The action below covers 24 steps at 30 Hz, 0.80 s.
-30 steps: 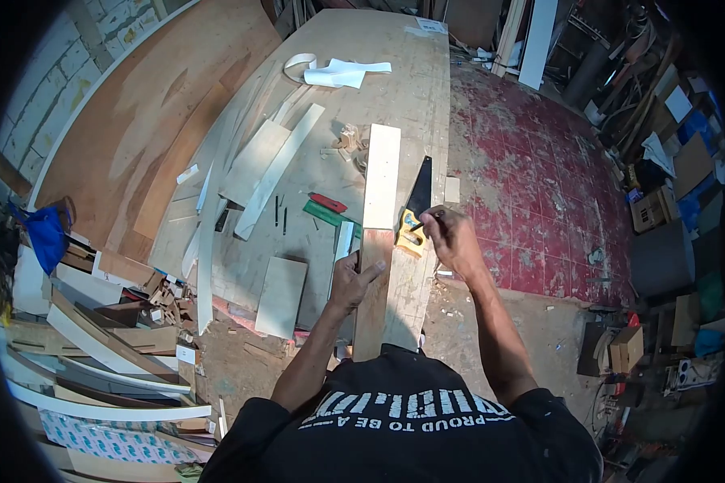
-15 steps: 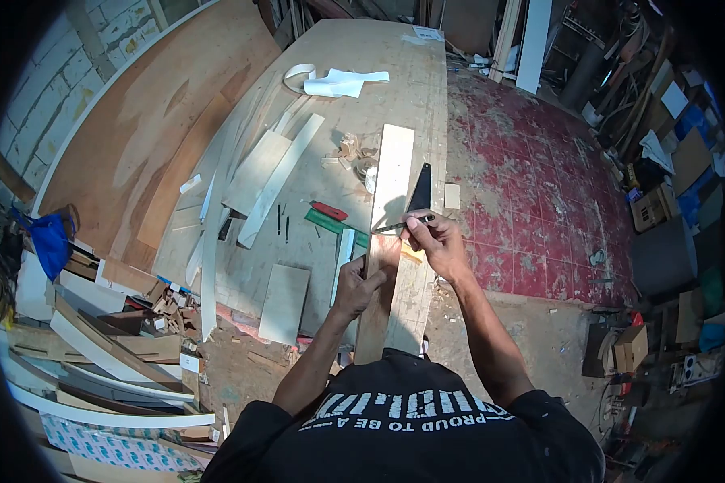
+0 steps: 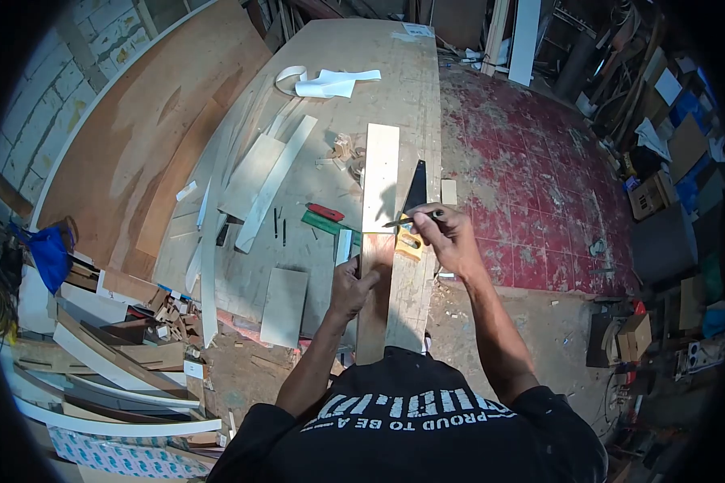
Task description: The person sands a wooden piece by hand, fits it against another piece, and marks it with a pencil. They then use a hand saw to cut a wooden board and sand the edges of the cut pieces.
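My left hand [image 3: 352,290] is closed around the left edge of a long brown wooden board [image 3: 376,302] that reaches from my body up the bench. At its far end a pale, sunlit board [image 3: 381,169] continues in line with it. In my right hand [image 3: 449,240] I pinch a dark pencil [image 3: 398,222], its tip over the right side of the pale board near where the two boards meet. Just right of them lies a handsaw with a yellow handle [image 3: 409,246] and a dark blade [image 3: 416,187], partly behind the pencil hand.
Left of the boards lie a red tool [image 3: 325,212], a green strip [image 3: 321,221] and dark pencil-like sticks [image 3: 280,227]. Wood offcuts [image 3: 286,294] and a curled white strip [image 3: 330,83] rest on the workbench [image 3: 379,48]. A worn red tiled surface [image 3: 524,185] stretches to the right.
My right hand with the pencil has moved a little right and toward me, the pencil tip shifting from the pale board's left side to its right. My left hand keeps its hold.
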Each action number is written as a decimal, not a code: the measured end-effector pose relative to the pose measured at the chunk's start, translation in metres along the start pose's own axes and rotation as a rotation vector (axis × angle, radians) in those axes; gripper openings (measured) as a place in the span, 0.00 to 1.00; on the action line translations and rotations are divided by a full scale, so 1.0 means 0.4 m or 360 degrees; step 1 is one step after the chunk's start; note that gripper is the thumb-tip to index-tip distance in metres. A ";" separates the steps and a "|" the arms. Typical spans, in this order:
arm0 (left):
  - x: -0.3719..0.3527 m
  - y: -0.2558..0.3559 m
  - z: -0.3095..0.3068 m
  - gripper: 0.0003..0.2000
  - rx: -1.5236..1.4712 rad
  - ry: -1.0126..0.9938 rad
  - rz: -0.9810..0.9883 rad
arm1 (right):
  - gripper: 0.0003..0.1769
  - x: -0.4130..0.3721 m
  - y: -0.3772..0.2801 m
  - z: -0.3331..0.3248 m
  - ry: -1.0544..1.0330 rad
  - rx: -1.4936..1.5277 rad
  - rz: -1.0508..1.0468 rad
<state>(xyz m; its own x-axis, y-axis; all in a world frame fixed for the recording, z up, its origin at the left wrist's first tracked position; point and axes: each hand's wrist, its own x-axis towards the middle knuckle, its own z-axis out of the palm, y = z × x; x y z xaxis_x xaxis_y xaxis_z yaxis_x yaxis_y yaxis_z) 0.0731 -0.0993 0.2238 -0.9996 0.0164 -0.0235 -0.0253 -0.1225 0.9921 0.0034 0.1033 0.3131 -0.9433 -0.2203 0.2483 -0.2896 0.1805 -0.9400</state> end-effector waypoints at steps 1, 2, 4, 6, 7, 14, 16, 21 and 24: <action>0.002 -0.001 0.003 0.08 0.0070 -0.0018 0.0034 | 0.14 0.003 0.003 0.014 -0.0041 0.0104 -0.0022; 0.002 -0.001 0.009 0.08 0.0072 -0.0028 0.0033 | 0.14 0.005 0.002 0.026 -0.0082 0.0205 -0.0046; -0.003 0.020 0.023 0.09 0.0023 -0.0024 0.0070 | 0.13 0.005 -0.020 0.034 -0.0129 0.0247 0.0077; -0.004 0.019 0.021 0.09 0.0028 -0.0028 0.0060 | 0.15 0.008 -0.015 0.040 -0.0205 0.0229 -0.0012; -0.005 0.018 0.020 0.09 0.0033 -0.0035 0.0050 | 0.15 0.008 -0.013 0.041 -0.0212 0.0229 -0.0014; -0.016 0.040 0.031 0.08 0.0013 -0.0081 -0.0028 | 0.15 -0.010 0.016 0.002 -0.0198 0.0270 0.0129; -0.015 0.030 0.037 0.09 0.0031 -0.0080 0.0095 | 0.15 -0.016 0.020 -0.014 -0.0174 0.0315 0.0106; -0.013 0.035 0.019 0.11 -0.0061 -0.0067 0.0007 | 0.13 -0.032 0.058 -0.109 -0.0047 -0.0108 0.0060; -0.005 0.032 0.007 0.11 -0.0100 -0.0044 -0.0007 | 0.13 -0.058 0.066 -0.149 -0.0007 -0.0416 0.0118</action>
<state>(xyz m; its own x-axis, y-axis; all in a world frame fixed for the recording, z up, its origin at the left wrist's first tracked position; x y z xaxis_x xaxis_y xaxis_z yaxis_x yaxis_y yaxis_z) 0.0749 -0.0981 0.2370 -0.9987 0.0444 -0.0238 -0.0316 -0.1845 0.9823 0.0078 0.1703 0.2963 -0.9629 -0.2013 0.1795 -0.2523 0.4376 -0.8631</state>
